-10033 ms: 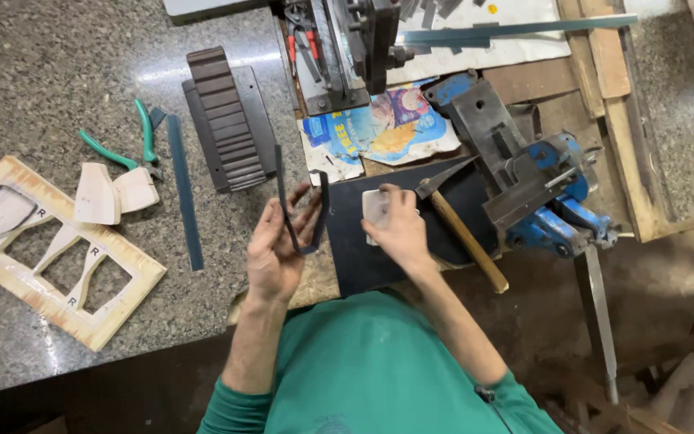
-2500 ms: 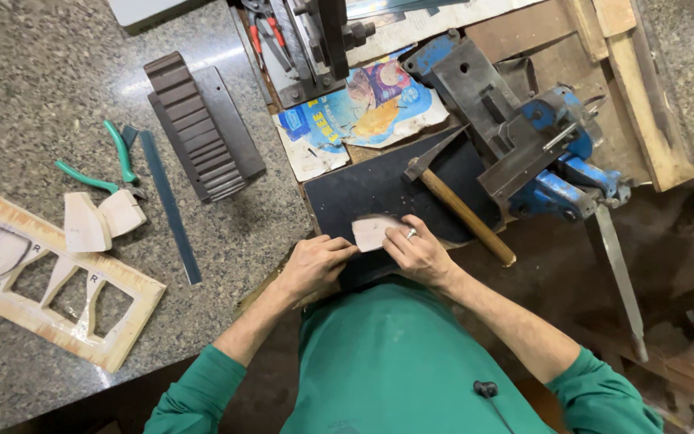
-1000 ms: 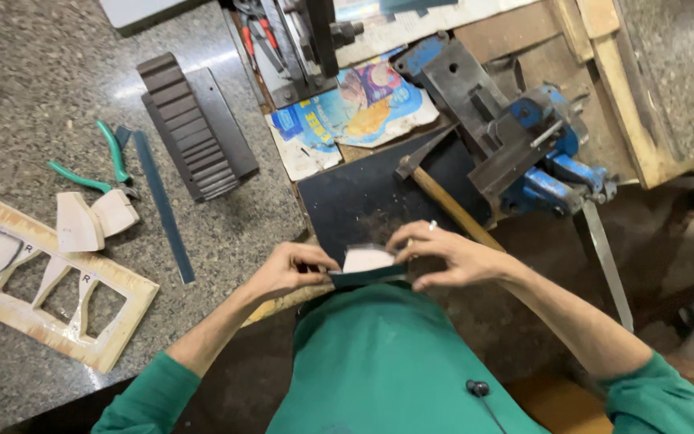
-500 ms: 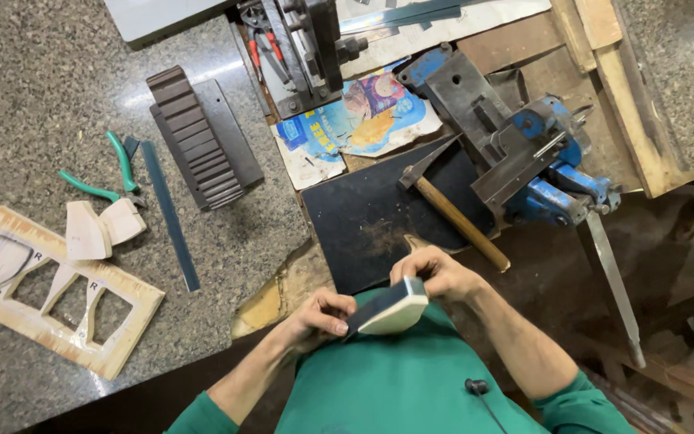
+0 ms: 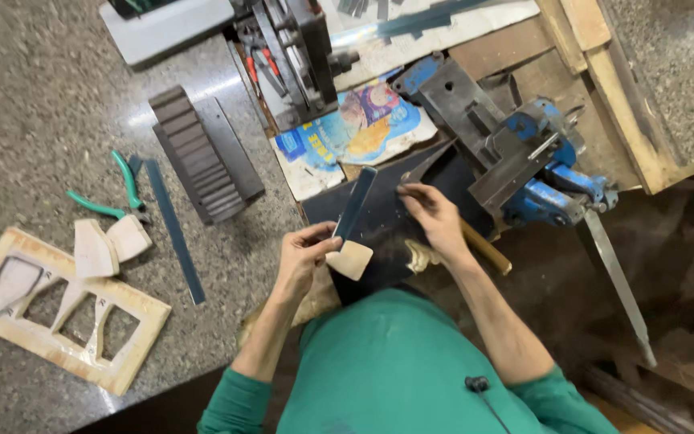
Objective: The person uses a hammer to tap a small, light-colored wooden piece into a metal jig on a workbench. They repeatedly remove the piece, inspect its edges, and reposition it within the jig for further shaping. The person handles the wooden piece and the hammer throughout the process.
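Note:
My left hand (image 5: 305,251) is closed on a small pale wooden piece (image 5: 351,259), held just above the near edge of a black mat (image 5: 379,225). A flat dark file (image 5: 356,201) rises from the same grip and slants up to the right over the mat. My right hand (image 5: 434,219) is apart from it, to the right, over the mat. Its bent fingers lie at the head end of a wooden-handled hammer (image 5: 485,249). Whether they grip anything is unclear.
A blue bench vise (image 5: 541,159) stands right of the mat, with a long metal blade (image 5: 616,281) below it. On the stone counter to the left lie a ridged dark block (image 5: 202,165), green pliers (image 5: 118,197), a metal strip (image 5: 174,231), two pale wooden pieces (image 5: 106,245) and a cut-out wooden template (image 5: 58,313).
Both hands held the wooden piece close to my body half a second ago. Now the left hand has lifted it, with the file, over the mat, and the right hand has moved off toward the hammer.

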